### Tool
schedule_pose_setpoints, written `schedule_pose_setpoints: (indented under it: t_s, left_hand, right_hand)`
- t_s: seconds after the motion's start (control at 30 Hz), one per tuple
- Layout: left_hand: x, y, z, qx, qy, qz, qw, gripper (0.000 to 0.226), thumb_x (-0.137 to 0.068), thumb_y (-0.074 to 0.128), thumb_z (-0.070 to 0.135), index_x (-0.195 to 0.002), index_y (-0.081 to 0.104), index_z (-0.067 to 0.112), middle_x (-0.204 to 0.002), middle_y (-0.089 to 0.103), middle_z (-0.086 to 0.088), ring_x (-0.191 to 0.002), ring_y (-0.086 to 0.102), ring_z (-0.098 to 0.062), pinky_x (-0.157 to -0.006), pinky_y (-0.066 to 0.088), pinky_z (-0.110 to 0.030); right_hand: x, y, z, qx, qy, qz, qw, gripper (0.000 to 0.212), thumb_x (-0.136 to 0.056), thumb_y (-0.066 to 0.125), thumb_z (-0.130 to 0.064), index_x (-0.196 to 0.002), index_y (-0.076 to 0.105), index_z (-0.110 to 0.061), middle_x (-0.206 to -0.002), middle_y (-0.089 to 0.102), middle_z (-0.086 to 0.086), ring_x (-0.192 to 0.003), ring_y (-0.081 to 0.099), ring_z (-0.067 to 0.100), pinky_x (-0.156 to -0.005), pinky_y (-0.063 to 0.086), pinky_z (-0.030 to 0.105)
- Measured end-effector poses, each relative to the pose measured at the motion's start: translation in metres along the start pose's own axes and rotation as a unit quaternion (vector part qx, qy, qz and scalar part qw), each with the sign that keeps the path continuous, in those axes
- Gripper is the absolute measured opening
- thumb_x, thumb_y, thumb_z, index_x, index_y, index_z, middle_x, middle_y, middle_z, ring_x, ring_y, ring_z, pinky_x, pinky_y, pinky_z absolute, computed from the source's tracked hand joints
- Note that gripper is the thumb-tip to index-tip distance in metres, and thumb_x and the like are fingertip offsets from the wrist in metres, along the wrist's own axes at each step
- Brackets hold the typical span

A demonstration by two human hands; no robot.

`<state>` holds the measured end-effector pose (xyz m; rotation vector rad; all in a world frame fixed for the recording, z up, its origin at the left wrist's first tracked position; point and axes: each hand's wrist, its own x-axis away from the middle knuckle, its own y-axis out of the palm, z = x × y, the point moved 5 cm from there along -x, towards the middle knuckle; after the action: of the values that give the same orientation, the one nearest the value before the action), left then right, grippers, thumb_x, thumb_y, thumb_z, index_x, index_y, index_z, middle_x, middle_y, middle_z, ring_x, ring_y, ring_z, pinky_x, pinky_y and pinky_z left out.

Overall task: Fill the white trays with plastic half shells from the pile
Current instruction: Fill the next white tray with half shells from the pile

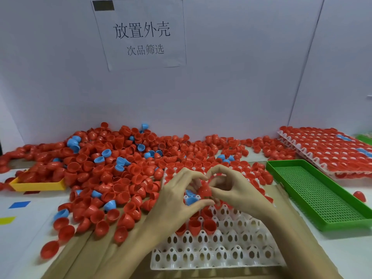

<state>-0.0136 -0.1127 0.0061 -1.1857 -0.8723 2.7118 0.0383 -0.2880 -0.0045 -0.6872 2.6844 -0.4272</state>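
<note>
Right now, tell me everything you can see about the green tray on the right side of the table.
The green tray is a long, shallow rectangular tray that looks like moulded plastic, with low raised walls and a floor perforated in a fine grid. It lies flat on the table, angled so its far end points towards the back. Nothing sits in it. It lies to the right of the white tray being filled and just in front of the stacked filled trays. A lone red half shell lies beside its right wall. Neither hand touches it.
</note>
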Motion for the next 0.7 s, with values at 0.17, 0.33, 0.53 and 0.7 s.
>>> schedule_pose_setpoints:
  t_s: [0.17,0.33,0.53,0.7]
  left_hand:
    - [-0.006,-0.016,-0.021,0.014,-0.07,0.052,0.996,0.018,-0.099,0.066,0.03,-0.116,0.066,0.025,-0.103,0.067,0.019,-0.103,0.066,-0.003,-0.088,0.053,-0.016]
    - [-0.004,-0.051,-0.075,-0.192,-0.148,0.097,0.965,0.013,-0.099,0.066,0.019,-0.112,0.066,0.02,-0.106,0.062,0.009,-0.1,0.056,-0.008,-0.091,0.051,-0.027]
    - [0.011,-0.064,-0.127,-0.32,-0.224,-0.012,0.921,0.033,-0.1,0.064,0.03,-0.13,0.063,0.014,-0.129,0.058,-0.001,-0.12,0.05,-0.023,-0.105,0.043,-0.036]
    - [0.014,-0.064,-0.138,-0.308,-0.25,-0.044,0.917,0.037,-0.102,0.059,0.035,-0.136,0.055,0.021,-0.133,0.06,0.003,-0.122,0.052,-0.021,-0.106,0.042,-0.037]
  right_hand:
    - [0.007,-0.013,-0.005,0.129,0.039,-0.047,0.99,0.011,-0.099,0.073,-0.013,-0.107,0.073,-0.02,-0.085,0.078,0.006,-0.071,0.073,0.016,-0.065,0.056,0.022]
    - [0.027,-0.01,-0.005,0.298,0.083,-0.11,0.945,0.008,-0.096,0.075,-0.027,-0.097,0.073,-0.034,-0.077,0.074,-0.013,-0.058,0.061,-0.001,-0.054,0.046,0.014]
    - [0.039,0.003,-0.001,0.415,0.11,-0.107,0.897,0.012,-0.097,0.074,-0.027,-0.105,0.069,-0.035,-0.075,0.065,-0.01,-0.064,0.059,-0.01,-0.058,0.048,0.012]
    - [0.025,-0.005,-0.016,0.362,0.11,-0.159,0.912,0.008,-0.097,0.074,-0.035,-0.105,0.071,-0.037,-0.074,0.069,-0.015,-0.058,0.057,-0.003,-0.053,0.044,0.013]
